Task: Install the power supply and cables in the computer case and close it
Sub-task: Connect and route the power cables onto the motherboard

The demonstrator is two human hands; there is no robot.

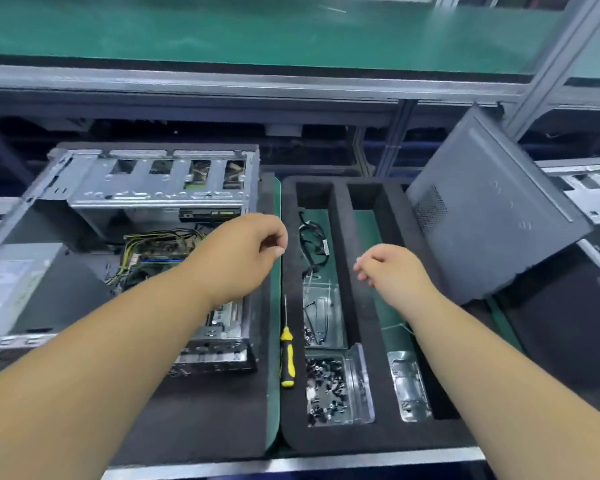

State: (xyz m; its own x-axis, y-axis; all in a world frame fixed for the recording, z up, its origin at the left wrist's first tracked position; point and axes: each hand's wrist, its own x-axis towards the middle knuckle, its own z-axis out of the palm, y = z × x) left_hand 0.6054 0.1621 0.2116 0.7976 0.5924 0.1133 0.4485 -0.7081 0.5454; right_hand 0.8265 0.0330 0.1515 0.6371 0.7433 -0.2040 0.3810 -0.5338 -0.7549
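An open computer case [146, 188] lies on its side at the left, its motherboard and yellow-black wiring [153, 251] exposed. A grey power supply [18, 289] sits in the case's left end. The case's dark side panel [492, 216] leans tilted at the right. A black cable [314, 244] lies in the foam tray's left slot. My left hand [243, 254] hovers over the case's right edge, fingers loosely curled, holding nothing. My right hand [392, 268] hangs above the foam tray [343, 216], fingers loosely curled and empty.
A yellow-black screwdriver [286, 355] lies between case and tray. Clear plastic boxes with several black screws [329, 389] and a metal bracket [409, 386] sit in the tray's near end. Another case [589, 195] stands at far right. A shelf frame [257, 84] runs behind.
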